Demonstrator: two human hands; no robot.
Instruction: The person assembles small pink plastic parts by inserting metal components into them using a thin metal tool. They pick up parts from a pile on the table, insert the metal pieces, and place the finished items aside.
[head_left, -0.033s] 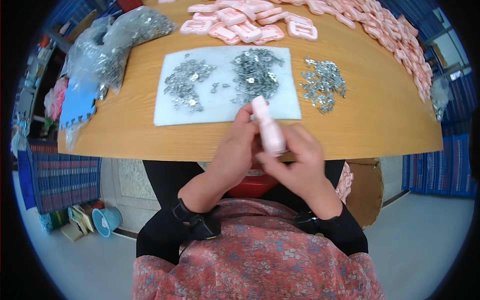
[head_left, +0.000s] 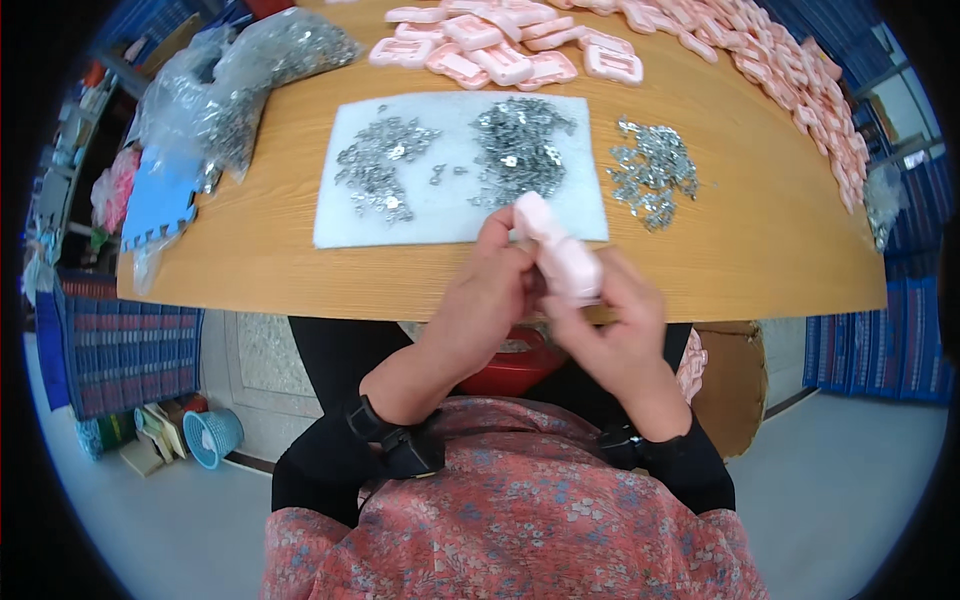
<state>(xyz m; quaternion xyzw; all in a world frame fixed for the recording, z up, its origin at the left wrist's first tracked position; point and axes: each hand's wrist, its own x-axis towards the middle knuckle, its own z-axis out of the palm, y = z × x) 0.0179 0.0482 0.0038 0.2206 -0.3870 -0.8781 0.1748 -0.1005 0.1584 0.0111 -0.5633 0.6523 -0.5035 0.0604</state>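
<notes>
A pale pink moulded plastic piece (head_left: 566,262), narrow at its waist, is held in the air just above the near table edge. My left hand (head_left: 490,285) pinches its far left side between thumb and fingers. Closed round its near right side is my right hand (head_left: 622,318). Beyond the hands lies a white foam mat (head_left: 335,222) bearing two spreads of small silvery metal parts, a left heap (head_left: 385,160) and a denser right heap (head_left: 518,150). Another heap of metal parts (head_left: 652,172) rests on bare wood right of the mat. Motion slightly blurs the pink piece.
Similar pink pieces (head_left: 505,62) lie at the table's far side, and a long pile (head_left: 770,95) of them follows the right edge. Clear bags of metal parts (head_left: 240,100) and a blue foam tile (head_left: 158,205) occupy the left. A red stool (head_left: 510,368) shows below the table edge.
Both hands have shifted slightly to the right with the pink piece, which now leans further right and shows more of its broad side. The whole view has moved a little too.
</notes>
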